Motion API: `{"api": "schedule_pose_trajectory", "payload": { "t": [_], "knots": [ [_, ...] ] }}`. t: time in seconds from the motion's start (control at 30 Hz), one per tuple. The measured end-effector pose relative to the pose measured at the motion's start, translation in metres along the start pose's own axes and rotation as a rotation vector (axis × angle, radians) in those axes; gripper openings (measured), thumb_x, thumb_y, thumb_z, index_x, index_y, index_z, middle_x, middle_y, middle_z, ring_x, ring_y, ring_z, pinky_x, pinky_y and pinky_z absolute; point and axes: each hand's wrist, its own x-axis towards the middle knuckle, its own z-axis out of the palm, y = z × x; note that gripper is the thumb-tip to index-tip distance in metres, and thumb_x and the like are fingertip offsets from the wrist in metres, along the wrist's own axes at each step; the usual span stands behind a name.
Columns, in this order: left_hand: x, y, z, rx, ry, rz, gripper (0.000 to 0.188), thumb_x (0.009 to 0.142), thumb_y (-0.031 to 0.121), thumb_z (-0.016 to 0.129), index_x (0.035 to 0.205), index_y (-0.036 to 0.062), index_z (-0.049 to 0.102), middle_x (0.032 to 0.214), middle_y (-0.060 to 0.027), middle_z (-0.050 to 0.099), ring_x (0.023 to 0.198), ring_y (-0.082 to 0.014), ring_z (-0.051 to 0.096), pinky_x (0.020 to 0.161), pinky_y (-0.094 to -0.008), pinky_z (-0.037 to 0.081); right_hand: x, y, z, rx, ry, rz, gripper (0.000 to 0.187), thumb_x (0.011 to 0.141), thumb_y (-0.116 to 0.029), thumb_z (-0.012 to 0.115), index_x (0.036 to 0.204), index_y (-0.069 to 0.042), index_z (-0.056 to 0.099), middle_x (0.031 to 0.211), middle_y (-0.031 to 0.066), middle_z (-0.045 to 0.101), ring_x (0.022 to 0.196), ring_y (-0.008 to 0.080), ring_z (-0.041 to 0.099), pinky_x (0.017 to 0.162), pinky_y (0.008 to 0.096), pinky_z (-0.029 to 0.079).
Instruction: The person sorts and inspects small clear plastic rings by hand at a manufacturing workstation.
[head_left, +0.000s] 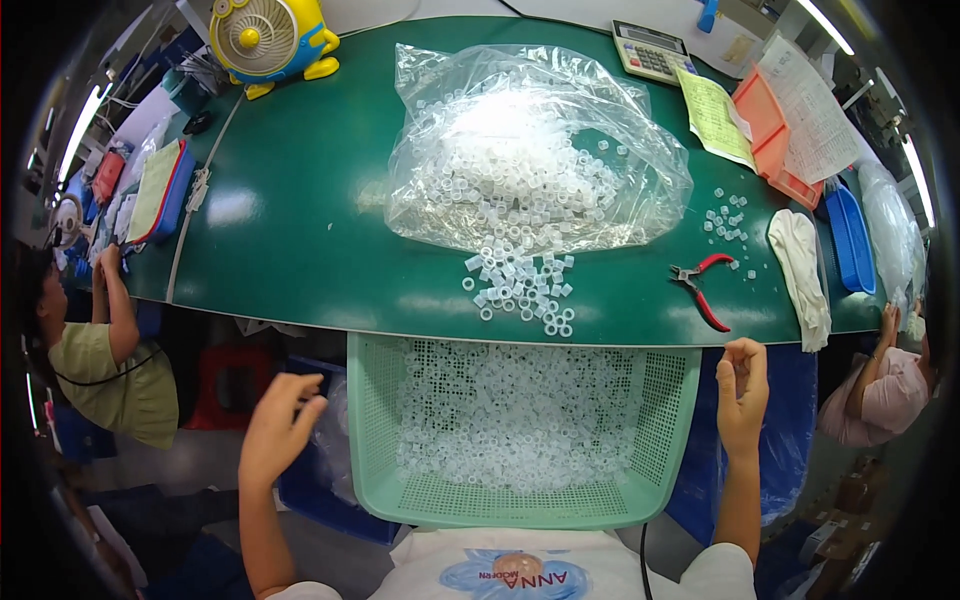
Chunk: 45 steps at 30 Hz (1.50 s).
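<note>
My left hand [283,424] hovers at the left side of a green perforated plastic basket [365,440], its fingers loosely bent and apart, nothing held. On the basket's other side, near the table edge, my right hand [742,392] is raised with curled fingers and a gap at the thumb; it too looks empty. Many small translucent plastic rings [515,430] cover the basket's bottom. Above it on the table, a clear plastic bag [640,215] lies with more such rings inside. Loose rings [520,290] spill from its mouth toward the table's edge.
Red-handled nippers [705,290] lie on the green table [290,200] by a few scattered pieces [726,216] and white gloves [798,275]. Farther off are a calculator [650,52], a pink tray [765,125], a blue tray [850,240] and a yellow-blue fan [270,40]. People sit at both sides.
</note>
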Motion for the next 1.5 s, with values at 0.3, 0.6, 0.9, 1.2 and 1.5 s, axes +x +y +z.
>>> {"api": "schedule_pose_trajectory", "payload": {
  "t": [0.3,0.6,0.9,1.2,1.5],
  "knots": [
    [0.122,0.117,0.053,-0.203,0.021,0.434,0.014,0.095,0.001,0.070,0.109,0.0011,0.068,0.100,-0.0127,0.066,0.092,-0.0276,0.065,0.081,-0.0372,0.053,0.107,-0.085,0.131,-0.033,-0.327,-0.347,0.014,0.095,0.000,0.072,0.108,-0.002,0.069,0.098,0.0069,0.065,0.082,0.0165,0.064,0.065,0.0283,0.048],
    [0.157,0.112,0.076,-0.100,0.182,0.439,0.016,0.091,0.006,0.078,0.106,0.0056,0.072,0.104,-0.0059,0.069,0.088,-0.0187,0.062,0.070,-0.0295,0.051,0.129,-0.104,0.138,-0.079,-0.353,-0.361,0.015,0.091,0.001,0.075,0.103,-0.001,0.067,0.092,0.0073,0.063,0.080,0.0183,0.064,0.066,0.0299,0.049],
    [0.155,0.123,0.081,-0.386,0.227,0.408,0.017,0.090,-0.001,0.078,0.104,0.0040,0.071,0.099,-0.0059,0.073,0.084,-0.0178,0.067,0.073,-0.0280,0.053,0.132,-0.126,0.178,0.027,-0.445,-0.655,0.021,0.088,-0.007,0.079,0.107,-0.004,0.070,0.103,0.0126,0.069,0.098,0.0338,0.066,0.084,0.0415,0.054],
    [0.157,0.119,0.077,-0.339,0.178,0.352,0.014,0.092,-0.002,0.074,0.105,0.0021,0.070,0.097,-0.0071,0.070,0.083,-0.0169,0.066,0.075,-0.0289,0.054,0.139,-0.104,0.142,-0.152,-0.310,-0.412,0.014,0.091,0.000,0.073,0.105,0.000,0.068,0.095,0.0137,0.068,0.084,0.0275,0.071,0.077,0.0365,0.056],
    [0.158,0.116,0.083,-0.252,0.138,0.485,0.015,0.092,-0.004,0.072,0.104,0.0020,0.068,0.095,-0.0070,0.067,0.086,-0.0184,0.065,0.077,-0.0295,0.054,0.134,-0.101,0.142,-0.097,-0.430,-0.338,0.009,0.092,-0.003,0.074,0.100,-0.001,0.069,0.095,0.0112,0.068,0.085,0.0254,0.071,0.073,0.0343,0.056]
  ]
}}
